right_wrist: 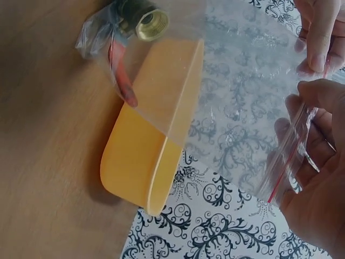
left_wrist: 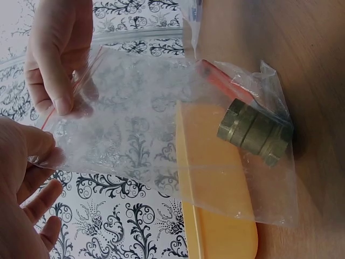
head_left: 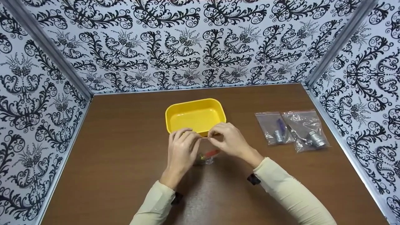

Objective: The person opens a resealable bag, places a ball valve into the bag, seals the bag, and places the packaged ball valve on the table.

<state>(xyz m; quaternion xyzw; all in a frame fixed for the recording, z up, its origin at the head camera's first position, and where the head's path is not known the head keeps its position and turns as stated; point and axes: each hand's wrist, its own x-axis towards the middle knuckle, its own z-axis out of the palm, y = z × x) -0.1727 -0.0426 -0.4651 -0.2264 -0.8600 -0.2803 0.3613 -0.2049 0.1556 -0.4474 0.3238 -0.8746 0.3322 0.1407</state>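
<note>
A clear zip bag (left_wrist: 135, 108) with a red seal line hangs between the two hands. The left hand (head_left: 182, 150) pinches one end of its top edge between thumb and finger. At the other end, the right hand (head_left: 229, 140) pinches the seal, thumb against fingers. Low in the bag lie a brass threaded fitting (left_wrist: 253, 132) with hexagonal ends and a slim thing with a red handle (left_wrist: 226, 81), its far end hidden by the fitting. Just behind the hands stands a yellow plastic tub (head_left: 193, 120) with nothing in it.
Two more clear bags lie on the brown table (head_left: 118, 162) at the right. One bag (head_left: 265, 120) contains a small metal part and a purple item; the other bag (head_left: 301, 118) contains a larger metal fitting (head_left: 316, 139). Patterned walls (head_left: 200, 43) enclose the back and sides.
</note>
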